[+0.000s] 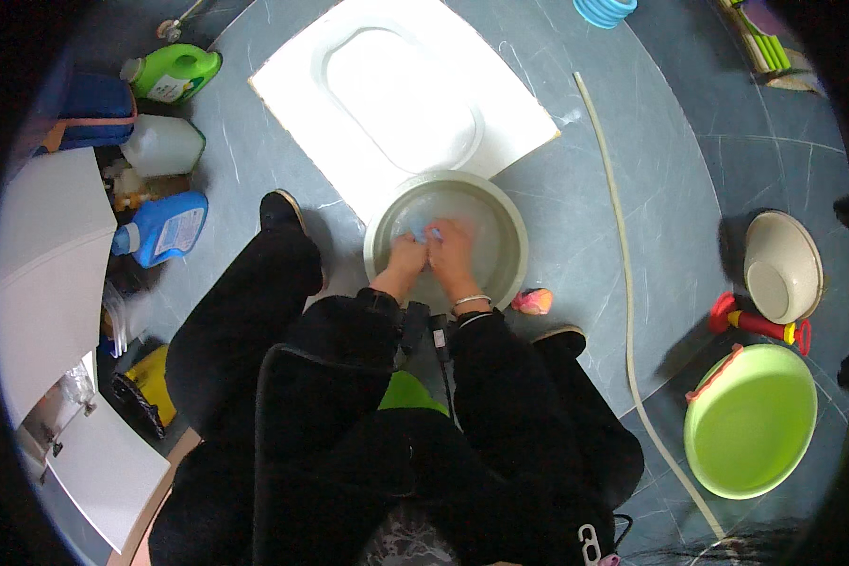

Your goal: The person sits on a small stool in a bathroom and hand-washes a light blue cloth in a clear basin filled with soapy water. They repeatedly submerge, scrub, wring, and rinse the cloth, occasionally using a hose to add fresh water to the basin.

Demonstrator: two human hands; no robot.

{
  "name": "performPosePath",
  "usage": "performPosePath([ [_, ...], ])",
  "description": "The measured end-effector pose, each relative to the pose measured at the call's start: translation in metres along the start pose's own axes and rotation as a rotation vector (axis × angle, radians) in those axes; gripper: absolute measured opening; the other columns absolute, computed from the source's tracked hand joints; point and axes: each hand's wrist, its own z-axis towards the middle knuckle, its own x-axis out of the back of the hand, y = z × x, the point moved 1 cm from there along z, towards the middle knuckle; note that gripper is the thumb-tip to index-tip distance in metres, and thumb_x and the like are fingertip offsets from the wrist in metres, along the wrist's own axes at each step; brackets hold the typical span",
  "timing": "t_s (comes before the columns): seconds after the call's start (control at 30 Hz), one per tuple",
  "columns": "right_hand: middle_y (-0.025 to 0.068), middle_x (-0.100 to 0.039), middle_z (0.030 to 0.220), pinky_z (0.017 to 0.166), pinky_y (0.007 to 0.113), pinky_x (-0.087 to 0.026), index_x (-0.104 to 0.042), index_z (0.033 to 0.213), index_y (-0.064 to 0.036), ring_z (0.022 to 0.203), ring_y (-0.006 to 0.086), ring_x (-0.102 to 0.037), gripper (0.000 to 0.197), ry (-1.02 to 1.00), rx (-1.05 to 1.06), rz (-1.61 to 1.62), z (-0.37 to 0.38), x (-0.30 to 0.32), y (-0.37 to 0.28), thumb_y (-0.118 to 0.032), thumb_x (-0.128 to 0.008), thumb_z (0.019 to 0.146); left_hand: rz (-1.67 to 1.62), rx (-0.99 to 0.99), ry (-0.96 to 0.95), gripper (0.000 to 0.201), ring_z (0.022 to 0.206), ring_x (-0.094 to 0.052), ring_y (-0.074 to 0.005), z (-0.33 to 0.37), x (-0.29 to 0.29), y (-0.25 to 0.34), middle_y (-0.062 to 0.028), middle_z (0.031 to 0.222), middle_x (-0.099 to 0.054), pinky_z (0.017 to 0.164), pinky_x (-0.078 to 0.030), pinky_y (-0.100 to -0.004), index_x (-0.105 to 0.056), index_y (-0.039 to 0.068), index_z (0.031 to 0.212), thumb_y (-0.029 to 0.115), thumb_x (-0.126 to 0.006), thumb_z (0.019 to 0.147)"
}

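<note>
A small blue cloth [424, 232] sits in the grey basin [509, 226] of water, clamped between left hand [407, 253] and right hand [450, 251] (both fists closed on it). Right of the basin lie a pink object [534, 301] and a hose [617, 217]; a green basin [751, 421] is farther right.

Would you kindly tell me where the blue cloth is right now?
In the head view, the blue cloth sits in the grey basin at centre, gripped by both hands, just below the white floor pan.

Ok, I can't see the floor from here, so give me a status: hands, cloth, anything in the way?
Both hands, left hand and right hand, in the grey basin, grip closed on a light blue cloth. Nothing in the way; pink object lies beside the basin.
</note>
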Motion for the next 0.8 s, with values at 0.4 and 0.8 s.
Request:
performPosePath([
  [0.4,0.0201,-0.063,0.093,0.074,0.039,-0.047,-0.061,0.095,-0.0017,0.085,0.0335,-0.061,0.024,-0.095,-0.401,0.045,-0.032,0.002,0.023,-0.021,-0.061,0.079,-0.33,0.41,-0.31,0.058,0.098,-0.056,-0.0302,-0.045,-0.016,0.019,-0.0157,0.115,-0.054,0.084,-0.046,-0.0505,-0.05,0.005,0.117,0.055,-0.045,0.089],
  [0.8,0.016,-0.059,0.067,0.056,0.042,-0.043,-0.061,0.087,0.0002,0.059,0.0298,-0.058,0.03,0.157,0.571,-0.271,-0.048,0.091,-0.145,-0.026,-0.048,0.088,-0.242,0.14,-0.63,0.039,0.105,-0.055,-0.0228,-0.158,-0.039,0.111,-0.0112,0.114,-0.057,0.093,-0.042,-0.0377,-0.055,0.003,0.114,0.032,-0.034,0.098],
])
